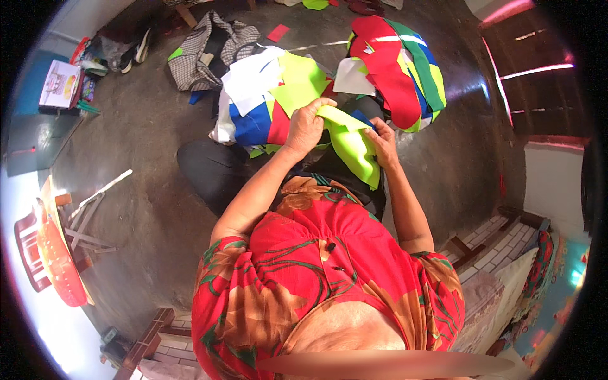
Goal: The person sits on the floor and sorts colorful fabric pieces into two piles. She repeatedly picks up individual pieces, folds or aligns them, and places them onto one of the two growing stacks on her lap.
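Observation:
A neon yellow-green piece of fabric (352,147) is stretched between my two hands above my lap. My left hand (309,126) pinches its upper left edge. At its right edge my right hand (384,140) grips it, with a small bit of blue cloth (362,119) beside the fingers. The lower part of the fabric hangs down over my dark trousers. Just beyond my hands lies a heap of cloth pieces, with white cloth (252,81), another neon yellow-green piece (300,81) and blue cloth (252,125) in it.
To the right stands a rounded bundle of red cloth (387,76) with a green strip (423,69). A checked cloth bag (201,61) lies at the far left of the heap. A red scrap (278,33) rests on the dark floor (139,152). An orange-red chair (60,256) stands at left.

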{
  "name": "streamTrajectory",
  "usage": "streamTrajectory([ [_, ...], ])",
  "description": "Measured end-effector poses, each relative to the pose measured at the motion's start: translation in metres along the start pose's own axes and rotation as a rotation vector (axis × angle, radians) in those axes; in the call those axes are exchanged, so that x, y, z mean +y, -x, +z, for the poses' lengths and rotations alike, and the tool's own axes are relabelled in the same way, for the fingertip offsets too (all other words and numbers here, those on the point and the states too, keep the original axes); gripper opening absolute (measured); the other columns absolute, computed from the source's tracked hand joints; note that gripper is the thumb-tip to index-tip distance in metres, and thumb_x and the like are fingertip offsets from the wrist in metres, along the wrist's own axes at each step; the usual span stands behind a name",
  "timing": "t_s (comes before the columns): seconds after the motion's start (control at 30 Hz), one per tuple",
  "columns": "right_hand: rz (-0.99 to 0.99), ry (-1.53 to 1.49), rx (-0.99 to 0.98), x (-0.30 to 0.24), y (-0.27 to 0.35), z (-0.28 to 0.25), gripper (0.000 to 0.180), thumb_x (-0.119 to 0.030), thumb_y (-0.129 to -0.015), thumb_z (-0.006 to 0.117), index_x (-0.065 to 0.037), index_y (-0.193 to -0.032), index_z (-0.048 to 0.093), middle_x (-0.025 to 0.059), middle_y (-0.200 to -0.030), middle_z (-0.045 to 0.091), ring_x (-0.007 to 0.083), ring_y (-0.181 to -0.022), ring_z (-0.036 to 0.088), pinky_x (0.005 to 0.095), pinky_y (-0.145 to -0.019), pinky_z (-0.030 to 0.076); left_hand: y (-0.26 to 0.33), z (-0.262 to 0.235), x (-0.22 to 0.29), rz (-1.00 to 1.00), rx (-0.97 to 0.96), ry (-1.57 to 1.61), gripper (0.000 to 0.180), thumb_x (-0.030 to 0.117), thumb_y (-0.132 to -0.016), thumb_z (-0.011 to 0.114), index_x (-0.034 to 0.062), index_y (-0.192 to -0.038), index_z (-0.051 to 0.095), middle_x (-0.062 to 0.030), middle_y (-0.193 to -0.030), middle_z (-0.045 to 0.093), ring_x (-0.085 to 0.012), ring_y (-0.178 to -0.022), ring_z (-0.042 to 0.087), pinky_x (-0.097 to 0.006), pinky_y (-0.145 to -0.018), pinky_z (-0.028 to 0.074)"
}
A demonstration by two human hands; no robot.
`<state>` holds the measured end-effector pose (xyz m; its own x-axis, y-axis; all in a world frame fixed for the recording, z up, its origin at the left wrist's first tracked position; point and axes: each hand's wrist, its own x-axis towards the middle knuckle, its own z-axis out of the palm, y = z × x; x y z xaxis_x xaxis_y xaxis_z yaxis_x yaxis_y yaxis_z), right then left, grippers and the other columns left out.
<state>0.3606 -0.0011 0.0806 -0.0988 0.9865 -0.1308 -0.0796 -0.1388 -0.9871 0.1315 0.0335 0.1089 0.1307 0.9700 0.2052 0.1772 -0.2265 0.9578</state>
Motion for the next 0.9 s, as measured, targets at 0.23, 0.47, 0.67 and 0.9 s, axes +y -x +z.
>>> streamTrajectory([
  [0.23,0.0,-0.156,0.02,0.0,0.001,-0.004,0.015,-0.015,-0.084,0.069,-0.01,-0.081,0.055,-0.005,-0.075,0.057,0.0032,-0.066,0.051,0.019,-0.061,0.042,0.017,-0.026,0.03,-0.156,-0.114,-0.069,0.021,-0.001,-0.08,0.056,-0.0003,-0.099,0.064,-0.0137,-0.082,0.068,-0.0201,-0.076,0.065,-0.031,-0.07,0.05],
  [0.47,-0.015,-0.314,0.158,0.004,-0.003,-0.002,0.015,-0.017,-0.086,0.068,-0.011,-0.082,0.055,-0.0048,-0.074,0.057,0.0047,-0.063,0.053,0.0199,-0.06,0.044,0.021,-0.058,0.009,-0.278,-0.16,-0.048,0.026,0.018,-0.089,0.058,-0.0047,-0.1,0.065,-0.0137,-0.079,0.068,-0.0182,-0.07,0.065,-0.031,-0.064,0.05],
  [0.67,0.015,-0.414,0.213,0.008,-0.006,-0.012,0.012,-0.017,-0.088,0.066,-0.011,-0.086,0.055,-0.0012,-0.081,0.062,0.0088,-0.068,0.059,0.0245,-0.065,0.05,0.009,-0.096,0.023,-0.539,0.035,0.691,0.025,0.011,-0.091,0.055,-0.0035,-0.109,0.062,-0.007,-0.092,0.067,-0.0118,-0.077,0.064,-0.025,-0.069,0.053],
  [0.9,0.046,-0.397,0.218,-0.005,-0.006,-0.002,0.013,-0.018,-0.088,0.067,-0.012,-0.084,0.055,-0.0021,-0.078,0.061,0.0077,-0.065,0.056,0.0237,-0.061,0.049,-0.032,-0.116,0.02,-0.371,0.139,0.689,0.024,0.013,-0.091,0.056,-0.0012,-0.109,0.061,-0.0081,-0.096,0.066,-0.0162,-0.083,0.065,-0.029,-0.076,0.053],
])
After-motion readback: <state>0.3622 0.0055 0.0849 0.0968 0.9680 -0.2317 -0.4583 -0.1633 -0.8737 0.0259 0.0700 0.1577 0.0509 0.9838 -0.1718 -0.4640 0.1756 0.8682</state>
